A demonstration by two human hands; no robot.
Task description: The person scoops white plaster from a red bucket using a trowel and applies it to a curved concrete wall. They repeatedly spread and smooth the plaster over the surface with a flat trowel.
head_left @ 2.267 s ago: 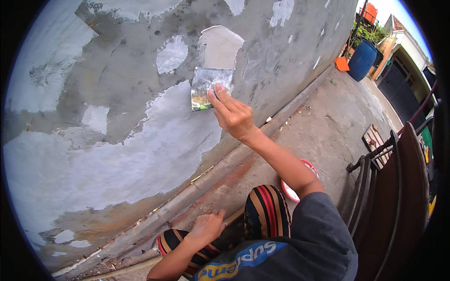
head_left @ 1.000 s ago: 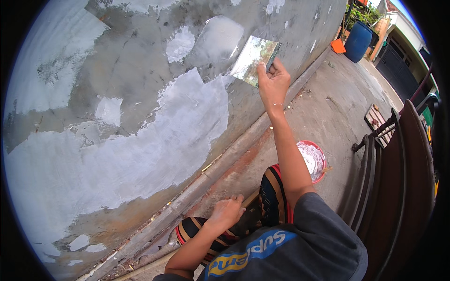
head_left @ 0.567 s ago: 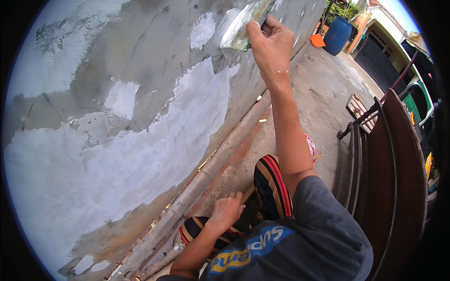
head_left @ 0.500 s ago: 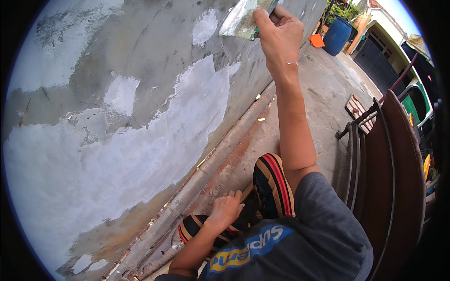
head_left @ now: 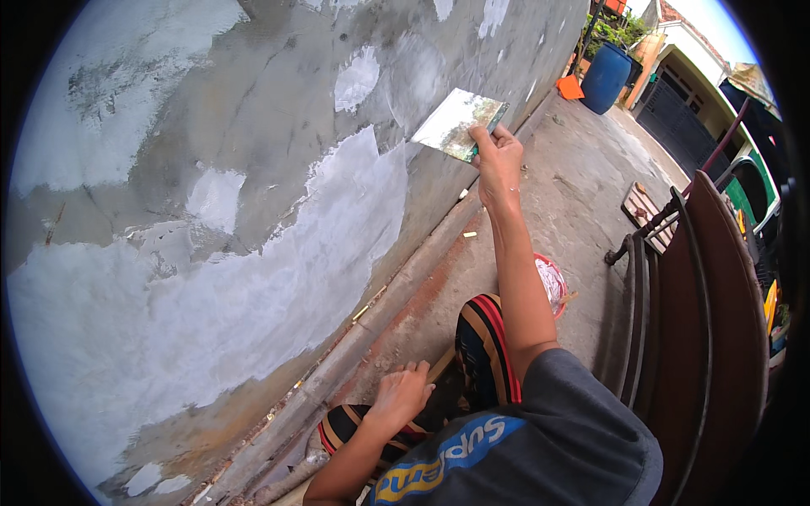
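Holding one scraper (head_left: 456,125) in right grip (head_left: 502,164), near one wall (head_left: 283,118); dangling left grip (head_left: 401,398), loosely uncurled, between two knees (head_left: 485,341). Counted one red bucket (head_left: 558,311).

Bright daylight falls evenly across the plastered wall (head_left: 291,101), with soft shadow beside the brown bench (head_left: 734,278). The sky (head_left: 715,29) is pale, and the putty spreader (head_left: 456,125) shines whitish. The centre is crisp; fisheye distortion bends edges within a black, blue-fringed rim.
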